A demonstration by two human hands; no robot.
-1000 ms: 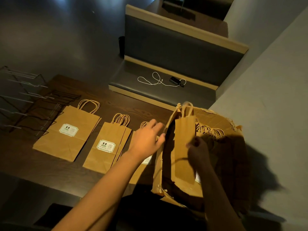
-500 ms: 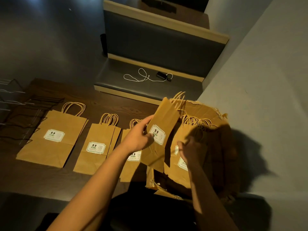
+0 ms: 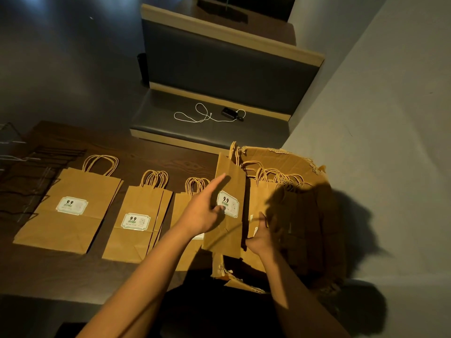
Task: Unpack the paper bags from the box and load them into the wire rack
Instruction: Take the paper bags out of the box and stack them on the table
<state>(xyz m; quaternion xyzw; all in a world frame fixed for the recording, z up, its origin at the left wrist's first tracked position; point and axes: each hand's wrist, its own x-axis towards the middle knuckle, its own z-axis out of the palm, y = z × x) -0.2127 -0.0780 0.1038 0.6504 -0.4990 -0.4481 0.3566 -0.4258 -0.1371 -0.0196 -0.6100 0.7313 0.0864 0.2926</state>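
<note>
While the head view is the only one to go on, it shows the step plainly enough: a paper bag (image 3: 230, 206) stands upright at the near left edge of the cardboard box (image 3: 290, 164), right of centre in the frame, half lifted out. The left hand (image 3: 202, 211) lies against its labelled face with the fingers fairly straight and the thumb tucked at the label, so it steadies more than grips. The right hand (image 3: 260, 240) sits low at the bag's bottom edge, fingers curled about it as far as the shadow lets me judge. More bags remain in the box, their handles bunched together. Three flat piles of bags (image 3: 70, 211) lie in a row on the table (image 3: 151, 159) toward the left, and the wire rack (image 3: 26, 167) stands at the far left edge, with no bags visible in it. To do this well, I would lift the bag straight up so its handles clear the neighbours, keep it flat, then lay it squarely on the nearest pile, label up.
</note>
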